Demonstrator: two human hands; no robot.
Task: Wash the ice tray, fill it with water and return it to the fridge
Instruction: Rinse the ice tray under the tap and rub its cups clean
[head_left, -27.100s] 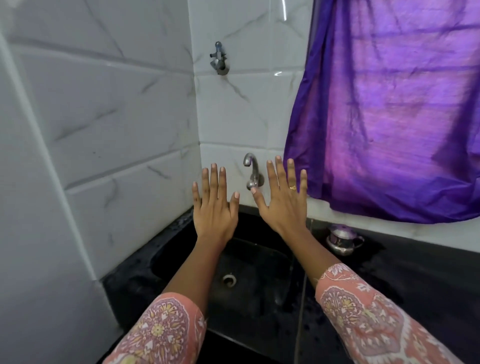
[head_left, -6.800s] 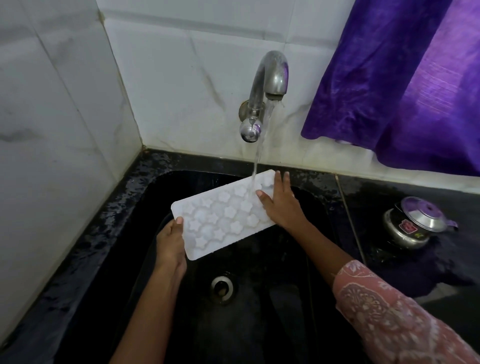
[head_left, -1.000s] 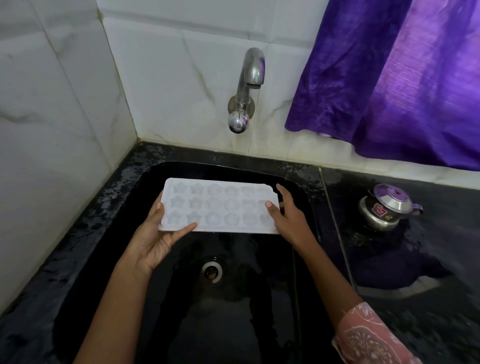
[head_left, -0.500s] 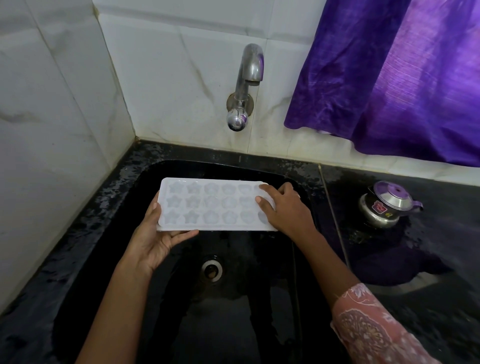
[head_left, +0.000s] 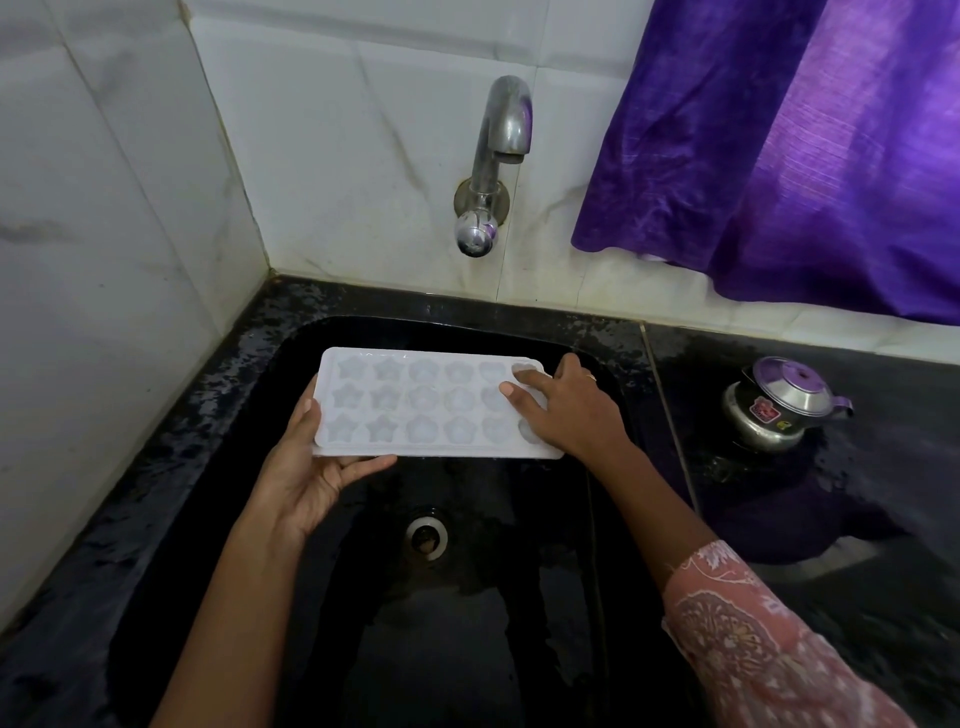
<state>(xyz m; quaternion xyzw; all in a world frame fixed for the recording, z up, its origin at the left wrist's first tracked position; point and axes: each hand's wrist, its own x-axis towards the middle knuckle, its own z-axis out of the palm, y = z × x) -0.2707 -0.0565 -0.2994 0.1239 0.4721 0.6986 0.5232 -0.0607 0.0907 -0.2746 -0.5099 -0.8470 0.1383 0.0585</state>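
A white ice tray (head_left: 415, 402) with star and flower shaped cells is held level over the black sink (head_left: 218, 467), its cells facing up. My left hand (head_left: 311, 467) grips its left end from below, thumb along the front edge. My right hand (head_left: 566, 410) lies over the tray's right end, fingers resting on top of the rightmost cells. The steel tap (head_left: 493, 156) on the tiled wall above the sink has no water running from it.
A drain (head_left: 427, 535) sits in the sink bottom. A small steel pot with a lid (head_left: 779, 405) stands on the wet black counter to the right. A purple curtain (head_left: 779, 156) hangs at the upper right. White tiled walls close the left and back.
The tray stays level over the sink. Over the last second my right hand has shifted from gripping the tray's right edge to lying on top of its rightmost cells.
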